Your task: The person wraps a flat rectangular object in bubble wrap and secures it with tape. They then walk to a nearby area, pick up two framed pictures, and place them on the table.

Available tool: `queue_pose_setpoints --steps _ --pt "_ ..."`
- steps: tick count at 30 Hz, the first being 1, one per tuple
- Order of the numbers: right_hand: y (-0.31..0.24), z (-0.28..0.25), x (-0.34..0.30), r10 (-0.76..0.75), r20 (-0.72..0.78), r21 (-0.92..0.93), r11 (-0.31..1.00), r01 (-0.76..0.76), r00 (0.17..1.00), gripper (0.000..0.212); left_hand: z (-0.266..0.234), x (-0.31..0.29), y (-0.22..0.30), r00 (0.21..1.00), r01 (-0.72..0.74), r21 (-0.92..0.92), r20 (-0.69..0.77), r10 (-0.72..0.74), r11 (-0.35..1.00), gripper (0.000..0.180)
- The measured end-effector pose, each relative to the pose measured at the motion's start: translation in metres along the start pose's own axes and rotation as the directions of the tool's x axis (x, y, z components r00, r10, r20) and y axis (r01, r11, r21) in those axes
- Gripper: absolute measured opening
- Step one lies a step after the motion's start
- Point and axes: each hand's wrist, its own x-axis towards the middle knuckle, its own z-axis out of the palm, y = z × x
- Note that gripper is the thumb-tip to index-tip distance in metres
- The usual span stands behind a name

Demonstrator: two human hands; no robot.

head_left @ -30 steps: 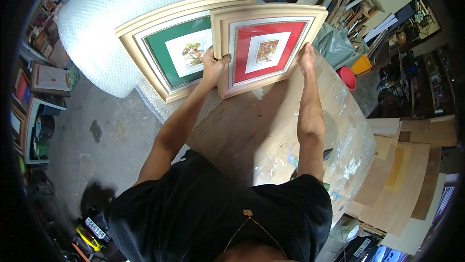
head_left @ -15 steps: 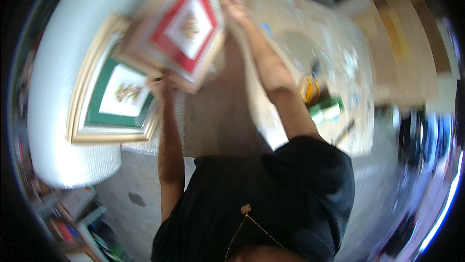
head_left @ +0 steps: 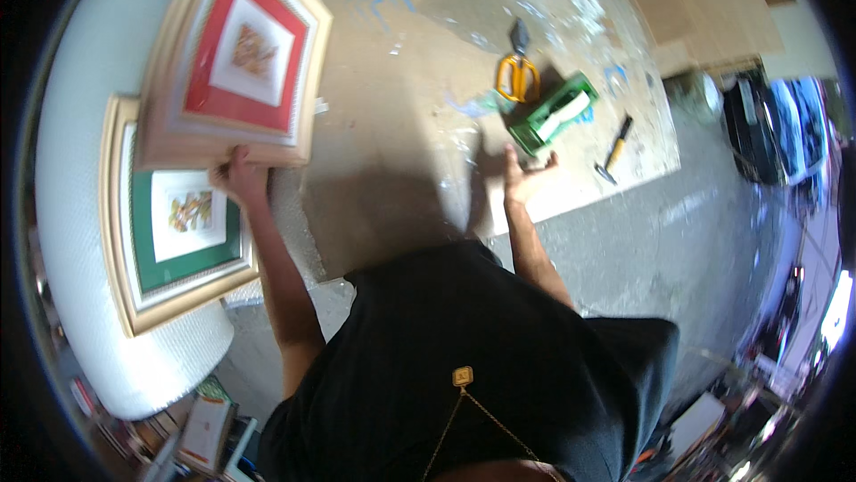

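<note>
My left hand (head_left: pixel 241 177) is closed on the near edge of a picture frame (head_left: pixel 308 54) with a pale wood border and a red mat. That frame overlaps a second picture frame (head_left: pixel 143 304) with a green mat, which rests against a large roll of bubble wrap (head_left: pixel 80 63). Over the near part of the table my right hand (head_left: pixel 526 177) has its fingers apart and holds nothing. Just beyond its fingertips lies a green tape dispenser (head_left: pixel 535 137). Scissors (head_left: pixel 516 76) with orange handles lie past the dispenser.
A hammer (head_left: pixel 616 150) lies near the right edge of the worn wooden table (head_left: pixel 401 63). Cardboard (head_left: pixel 713 18) stands at the far right. Shelves with boxes (head_left: pixel 205 428) are at the lower left, beside the grey floor (head_left: pixel 615 250).
My right hand has let go of the red-matted picture frame and come back toward me, near the dispenser. The frame has shifted left in view, with my left hand still on it.
</note>
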Motion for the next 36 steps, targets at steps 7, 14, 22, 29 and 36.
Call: queue_pose_setpoints --steps 7,14,22,29,36 --pt "-0.001 0.043 0.022 0.169 -0.125 0.096 0.983 -0.157 0.978 0.079 0.029 -0.029 0.068 0.999 0.036 -0.259 0.038 -0.027 0.965 0.022" --pt "-0.001 0.004 0.061 0.168 -0.089 0.096 0.983 -0.159 0.982 0.063 0.029 -0.038 0.086 0.993 0.073 -0.099 0.102 -0.063 0.992 0.013" --pt "-0.102 -0.029 0.133 0.006 0.314 0.334 0.936 -0.116 0.950 0.067 0.029 -0.037 0.085 1.000 0.011 -0.136 0.025 -0.007 0.991 0.026" --pt "-0.199 0.189 0.249 -0.304 0.687 0.513 0.846 -0.144 0.661 0.058 0.017 -0.047 0.061 0.979 -0.037 -0.044 0.197 0.045 0.998 0.032" --pt "-0.327 0.456 0.192 -0.505 0.863 0.489 0.832 -0.262 0.005 0.058 0.029 -0.022 0.114 0.978 -0.195 0.186 0.116 0.175 0.963 0.029"
